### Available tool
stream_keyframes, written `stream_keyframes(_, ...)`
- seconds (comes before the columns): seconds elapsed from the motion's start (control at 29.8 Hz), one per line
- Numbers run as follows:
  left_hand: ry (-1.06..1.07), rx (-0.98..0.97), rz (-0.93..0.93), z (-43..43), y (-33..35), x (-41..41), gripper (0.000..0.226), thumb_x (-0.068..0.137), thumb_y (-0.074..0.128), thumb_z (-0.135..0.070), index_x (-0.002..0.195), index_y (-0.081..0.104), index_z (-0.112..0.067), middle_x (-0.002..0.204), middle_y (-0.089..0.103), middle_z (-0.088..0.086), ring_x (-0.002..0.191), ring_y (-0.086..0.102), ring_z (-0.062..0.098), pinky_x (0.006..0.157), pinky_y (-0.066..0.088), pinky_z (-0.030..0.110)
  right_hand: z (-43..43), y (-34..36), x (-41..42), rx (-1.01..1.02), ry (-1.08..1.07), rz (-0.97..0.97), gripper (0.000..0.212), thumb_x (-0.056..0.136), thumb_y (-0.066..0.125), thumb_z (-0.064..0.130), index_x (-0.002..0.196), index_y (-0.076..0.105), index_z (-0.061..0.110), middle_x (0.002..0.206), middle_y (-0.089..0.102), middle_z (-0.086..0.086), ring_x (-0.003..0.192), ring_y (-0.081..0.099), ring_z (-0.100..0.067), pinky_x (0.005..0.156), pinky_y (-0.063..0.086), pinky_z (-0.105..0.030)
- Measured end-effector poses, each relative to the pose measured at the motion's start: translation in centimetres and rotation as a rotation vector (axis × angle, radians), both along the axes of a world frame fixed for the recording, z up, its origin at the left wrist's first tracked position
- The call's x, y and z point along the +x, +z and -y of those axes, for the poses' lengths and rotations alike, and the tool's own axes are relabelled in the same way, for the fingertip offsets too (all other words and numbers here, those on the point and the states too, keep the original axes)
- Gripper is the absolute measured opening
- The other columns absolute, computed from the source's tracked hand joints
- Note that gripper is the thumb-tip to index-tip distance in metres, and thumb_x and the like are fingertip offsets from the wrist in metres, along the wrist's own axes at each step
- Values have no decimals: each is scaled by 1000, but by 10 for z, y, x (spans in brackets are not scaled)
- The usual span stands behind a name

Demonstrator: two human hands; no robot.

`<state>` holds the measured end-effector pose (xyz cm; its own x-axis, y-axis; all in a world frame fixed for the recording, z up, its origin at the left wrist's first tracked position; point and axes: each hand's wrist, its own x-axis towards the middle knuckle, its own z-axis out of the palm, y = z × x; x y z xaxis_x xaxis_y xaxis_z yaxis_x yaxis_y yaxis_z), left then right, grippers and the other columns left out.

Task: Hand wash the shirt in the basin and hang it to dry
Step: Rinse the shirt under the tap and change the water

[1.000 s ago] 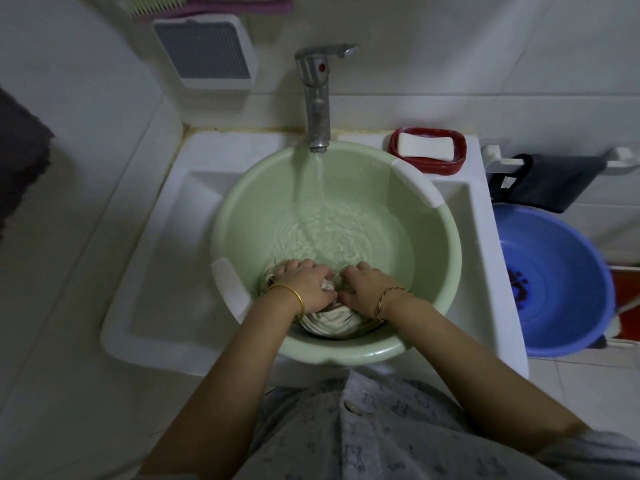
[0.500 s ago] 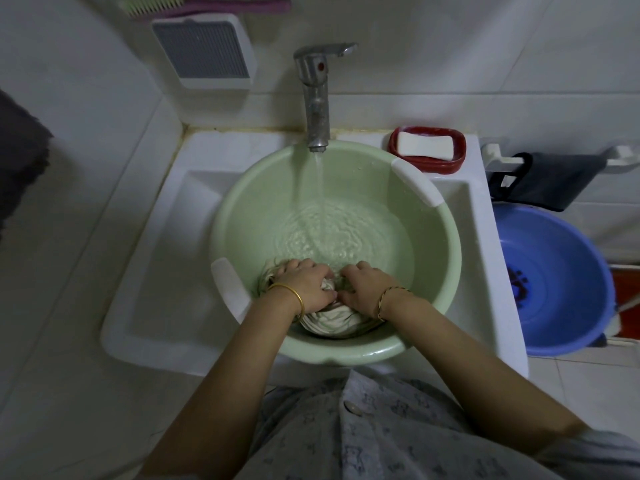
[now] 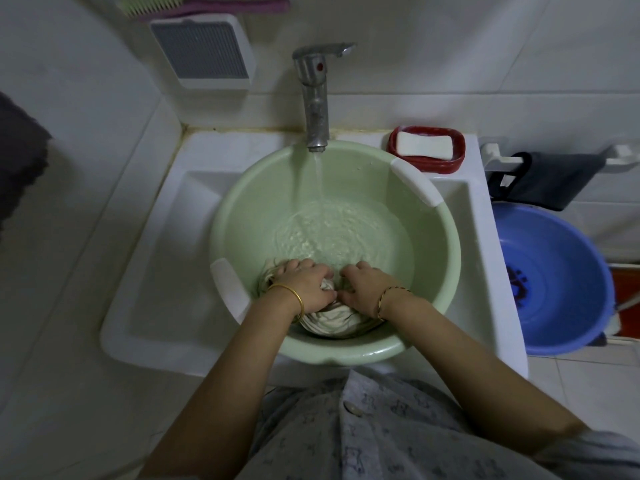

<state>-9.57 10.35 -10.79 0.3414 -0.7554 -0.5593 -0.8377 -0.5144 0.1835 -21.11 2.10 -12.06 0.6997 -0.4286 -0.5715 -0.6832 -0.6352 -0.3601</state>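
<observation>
Left hand [image 3: 304, 285], right hand [image 3: 364, 288] grip shirt [image 3: 329, 321] nearside in basin [image 3: 249, 216].

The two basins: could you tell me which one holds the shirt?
The green basin in the sink holds the shirt; the blue basin stands outside.

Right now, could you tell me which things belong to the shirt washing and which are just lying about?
Job: shirt, green basin, running tap, left hand, right hand, perhaps the soap.
Lying about: blue basin, comb, dark cloth, wall vent.
</observation>
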Motion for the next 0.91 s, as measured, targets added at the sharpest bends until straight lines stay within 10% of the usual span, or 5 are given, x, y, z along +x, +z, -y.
stream_keyframes(0.91,-6,4,2,-1,2,-1,51,87,51,-46,135,42,-33,144,38,2,133,30,26,112,20,35,0,-1,0,-4,-1,1,48,93,48,41,130,42,10,130,42,-16,119,47,-35,97,38,-38)
